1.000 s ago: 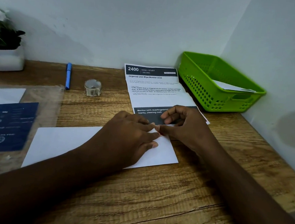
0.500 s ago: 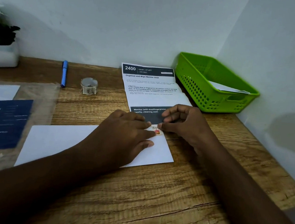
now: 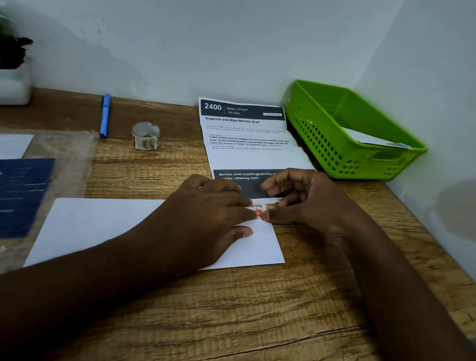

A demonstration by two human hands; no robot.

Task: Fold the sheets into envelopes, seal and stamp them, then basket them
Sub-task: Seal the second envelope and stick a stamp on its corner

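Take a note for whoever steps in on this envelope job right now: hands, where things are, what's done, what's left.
Left hand: flat on the white envelope, fingers straight, holding it down on the desk.
Right hand: thumb and fingers at the small stamp sticker on the envelope's top right corner, working it into place.
Green basket at the back right holds one finished envelope.
Tape roll and blue pen sit at the back; spare sheets lie on the left.
Done: this envelope is folded, stamp on its corner.
Left: press the stamp flat, basket the envelope, then do the remaining sheets.
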